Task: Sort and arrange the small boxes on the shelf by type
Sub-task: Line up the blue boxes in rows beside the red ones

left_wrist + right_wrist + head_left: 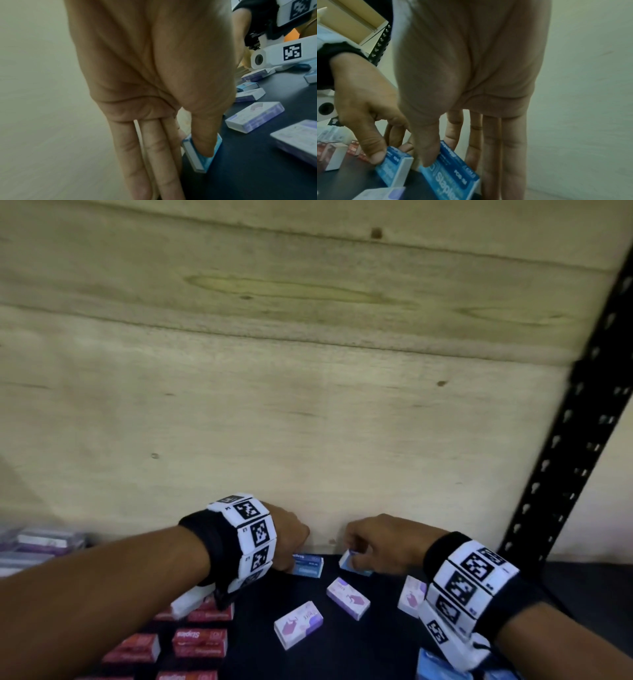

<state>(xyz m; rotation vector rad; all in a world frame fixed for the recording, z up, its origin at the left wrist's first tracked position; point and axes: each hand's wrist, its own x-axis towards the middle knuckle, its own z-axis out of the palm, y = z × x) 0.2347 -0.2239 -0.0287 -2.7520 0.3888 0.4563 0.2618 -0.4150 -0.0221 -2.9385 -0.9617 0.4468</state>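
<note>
Two blue staples boxes sit at the back of the black shelf [376,645], close to the plywood wall. My left hand [295,546] pinches the left blue box [308,566] between thumb and fingers; the thumb presses its face [200,155]. My right hand [359,553] pinches the right blue box [352,564] the same way, thumb on its printed face [452,174]. The left blue box [393,166] stands just beside it, a narrow gap between them. Three purple-and-white boxes [298,625] [347,597] [411,595] lie loose in front of my hands.
Red staples boxes [200,642] are grouped at the front left, under my left forearm. More blue boxes [442,669] lie at the front right. Purple boxes [41,546] are stacked at the far left. A black perforated upright [565,440] bounds the shelf on the right.
</note>
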